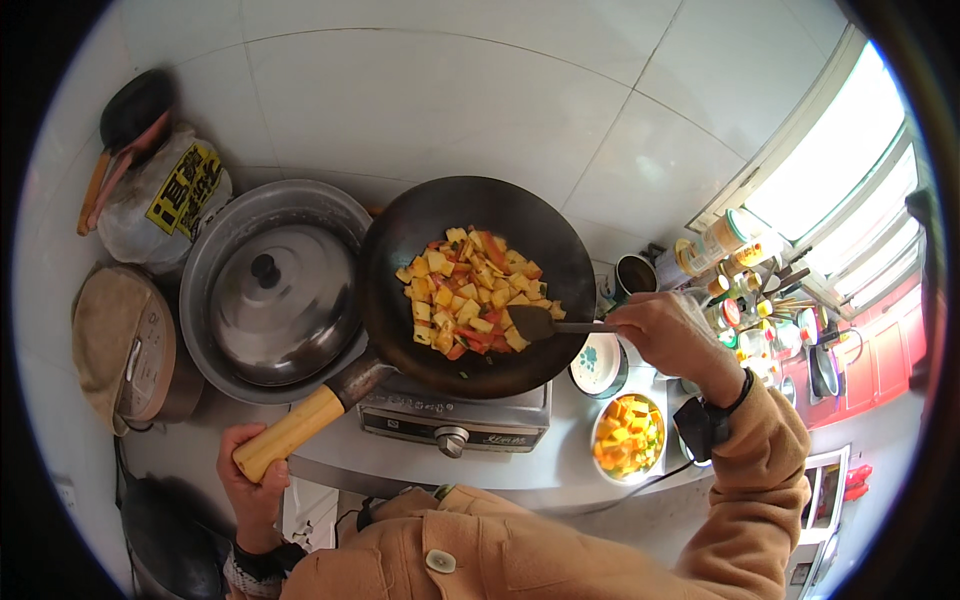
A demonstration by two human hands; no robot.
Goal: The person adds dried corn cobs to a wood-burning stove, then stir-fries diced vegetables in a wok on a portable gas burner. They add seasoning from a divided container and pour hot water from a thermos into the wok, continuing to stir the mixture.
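Note:
A dark wok (420, 220) sits over the gas stove (385, 420), holding yellow cubes and red pieces of chopped food (470, 290). My left hand (255, 480) is closed around the end of the wok's wooden handle (290, 430). From the right, my right hand (655, 325) grips the handle of a spatula (532, 323). The spatula's dark blade rests among the food at the right side of the wok. Just right of the stove stands a white bowl (610, 475) with more yellow cubes and green bits.
A large grey pot (210, 340) with a domed metal lid (270, 320) stands left of the wok. Beyond it are a rice cooker (150, 360) and a plastic bag (130, 220). Several jars and bottles (720, 250) crowd the counter by the window, near a small plate (597, 362).

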